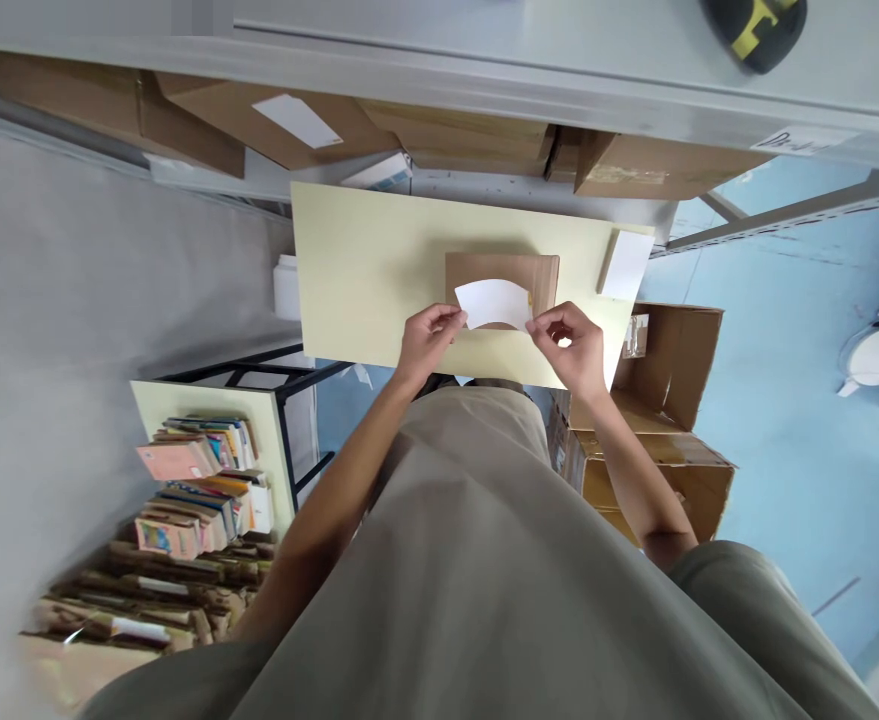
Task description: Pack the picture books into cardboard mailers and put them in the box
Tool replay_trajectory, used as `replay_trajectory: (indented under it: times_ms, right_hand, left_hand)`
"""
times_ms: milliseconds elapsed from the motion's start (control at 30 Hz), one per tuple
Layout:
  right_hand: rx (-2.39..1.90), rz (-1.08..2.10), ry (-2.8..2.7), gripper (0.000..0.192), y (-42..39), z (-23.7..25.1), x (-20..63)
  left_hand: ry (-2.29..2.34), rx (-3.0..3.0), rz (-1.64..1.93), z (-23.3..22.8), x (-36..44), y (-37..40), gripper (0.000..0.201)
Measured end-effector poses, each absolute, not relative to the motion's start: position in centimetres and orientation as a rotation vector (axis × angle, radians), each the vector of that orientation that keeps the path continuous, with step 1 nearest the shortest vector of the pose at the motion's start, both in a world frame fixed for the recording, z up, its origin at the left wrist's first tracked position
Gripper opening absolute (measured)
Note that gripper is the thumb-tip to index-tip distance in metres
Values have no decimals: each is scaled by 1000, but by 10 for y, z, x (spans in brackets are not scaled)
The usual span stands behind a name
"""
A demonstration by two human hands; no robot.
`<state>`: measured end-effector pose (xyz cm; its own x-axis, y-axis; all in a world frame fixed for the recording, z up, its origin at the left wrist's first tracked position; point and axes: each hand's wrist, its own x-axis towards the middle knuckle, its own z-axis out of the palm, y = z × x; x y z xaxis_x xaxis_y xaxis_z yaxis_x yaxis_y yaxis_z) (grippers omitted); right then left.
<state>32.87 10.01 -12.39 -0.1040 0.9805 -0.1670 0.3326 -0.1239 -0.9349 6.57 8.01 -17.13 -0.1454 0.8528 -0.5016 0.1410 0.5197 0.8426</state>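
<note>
Paper piece: that white curved paper piece [493,303] is pinched at both ends, up above the brown cardboard square [502,288] sitting mid-tabletop [364,280].
Left hand: your left hand [428,338] has thumb and fingers closed together on the left end of the paper piece.
Right hand: your right hand [575,345] is clamped on the right end the same way, fingers curled in.
Step in hand: looks to me like you're mid-bend or lining the piece up over the square; it's arched, not flat. Can't tell if its lower edge touches the square or just floats over it.
Next move: my guess is it needs both ends kept level and an even pull so the curve doesn't crease, since thin paper kinks fast.
White sheet: there's a white sheet [626,264] at the tabletop's right edge, tilted, well apart from your hands.
Open box: the cardboard box [671,350] right of the tabletop has its flaps open; what's inside isn't visible from here.
Boxes below it: the closed cartons [679,480] under it are shut, contents hidden.
Shelf boxes: the shelf boxes [274,120] beyond the tabletop look closed too.
Books: a stack of books [199,480] sits on the low table to your left, spines out.
</note>
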Motion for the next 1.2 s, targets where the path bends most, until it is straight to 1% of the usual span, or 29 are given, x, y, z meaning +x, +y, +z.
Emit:
replay_trajectory:
  times_ms: [133, 200, 300, 567, 933, 1200]
  right_hand:
    - [-1714, 1236, -1371, 47, 112, -173, 333]
    - [-1782, 1217, -1393, 53, 117, -195, 333]
    - [-1855, 1193, -1431, 55, 121, -218, 331]
    - [-1992, 1035, -1509, 47, 123, -247, 322]
    - [-2072, 992, -1537, 28, 125, -248, 313]
    - [-2164, 961, -1528, 18, 127, -249, 307]
  left_hand:
    - [1690, 1040, 647, -184, 62, 103, 15]
    - [1720, 1050, 579, -194, 62, 112, 12]
    - [1742, 1039, 502, -208, 63, 118, 10]
    - [1795, 1044, 463, -232, 70, 120, 13]
    - [1859, 1044, 405, -230, 76, 122, 12]
    - [1856, 1039, 378, -229, 76, 123, 13]
